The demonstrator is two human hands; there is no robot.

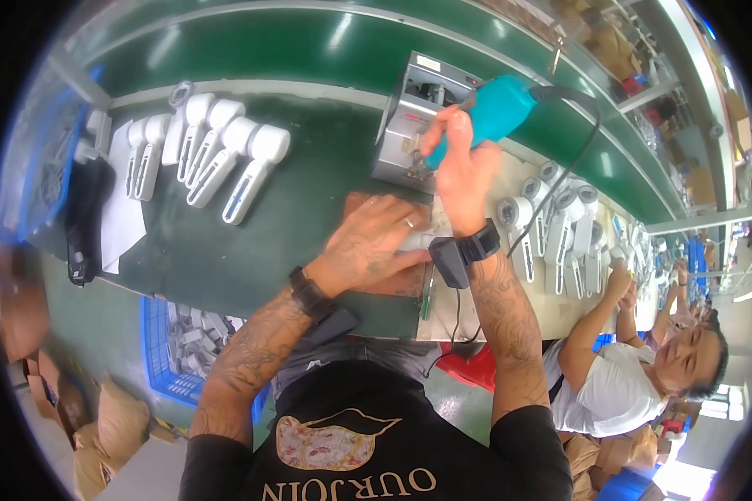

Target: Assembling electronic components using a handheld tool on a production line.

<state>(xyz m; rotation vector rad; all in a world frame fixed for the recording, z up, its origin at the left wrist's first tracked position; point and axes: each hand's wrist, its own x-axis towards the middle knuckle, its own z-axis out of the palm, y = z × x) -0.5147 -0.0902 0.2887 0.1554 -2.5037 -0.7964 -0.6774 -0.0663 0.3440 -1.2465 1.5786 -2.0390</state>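
Teal driver point(503, 107): was gripped in the right hand, its body slanting up and away to the right, its tip end toward the steel box.
Right hand point(468, 171): was closed around the driver, fingers wrapped over its lower part, raised above the table and beyond the left hand.
Left hand point(376, 238): was lowered, palm down, fingers half bent and narrowly spread, with the white part held between them and the thumb; the fingertips were slightly blurred.
White part point(416, 240): lay under the left hand, mostly covered by it, over the brown board and nearer the body than the driver; its full shape could not be told.
Brown board point(403, 285): lay flat on the green table point(267, 255) beneath the left hand.
Steel box point(405, 138): stood just beside the right hand, on its left; whether the driver's tip touched it could not be told.
Left devices point(251, 179): lay in a white group well left of both hands.
Right devices point(570, 209): sat to the right of the right hand, past the cable point(591, 138).
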